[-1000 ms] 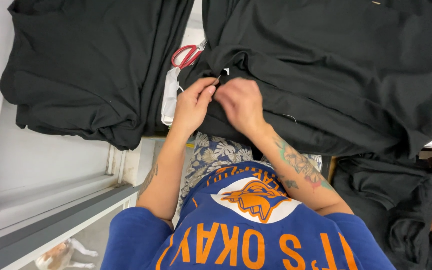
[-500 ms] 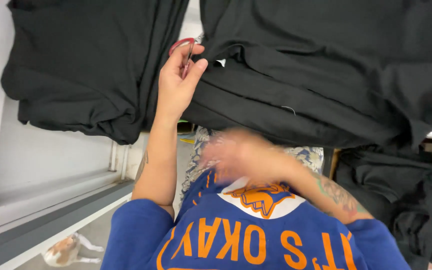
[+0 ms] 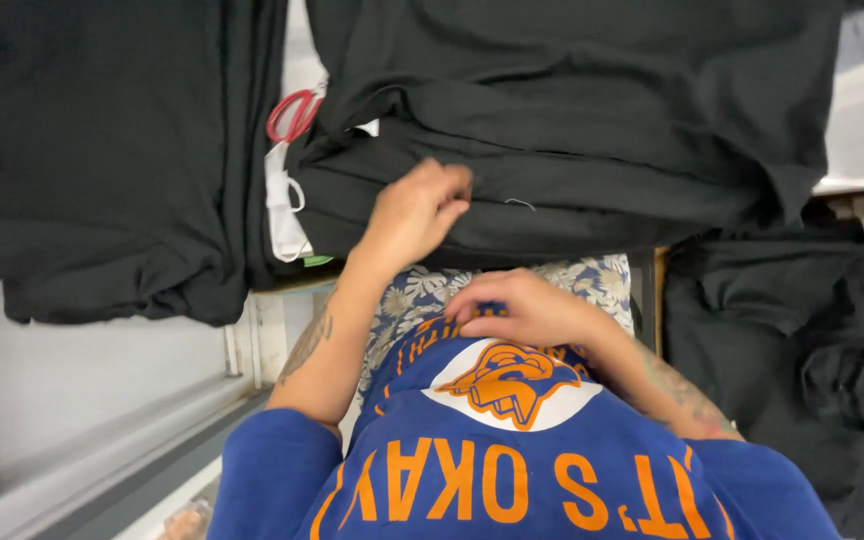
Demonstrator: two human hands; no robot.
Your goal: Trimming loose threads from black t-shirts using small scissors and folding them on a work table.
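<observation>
Your left hand (image 3: 414,212) rests on the folded edge of the black garment stack (image 3: 572,140), fingers curled with the tips pressed into the cloth; whether they pinch a fold you cannot tell, since the fingertips are tucked out of sight. Your right hand (image 3: 524,308) lies flat against the hem of your own blue shirt (image 3: 512,470), fingers loosely together and holding nothing that shows. The stack sits at the near edge of the tabletop (image 3: 857,110); its long axis runs side to side along that edge, with the folded layers facing you; its far part is cut off by the top of the frame. A short pale thread (image 3: 520,203) lies on the top fold just beside your left hand. A second black garment pile (image 3: 102,160) lies toward the left end of the tabletop, draping over the near edge, its top also cut off. Between the two piles, red-handled scissors (image 3: 292,112) are half hidden under the cloth, only the loops showing; below them a white tag or mask (image 3: 284,205) is partly covered, too little visible to tell which. More dark cloth (image 3: 782,340) hangs low at the right, its shape hard to make out.
</observation>
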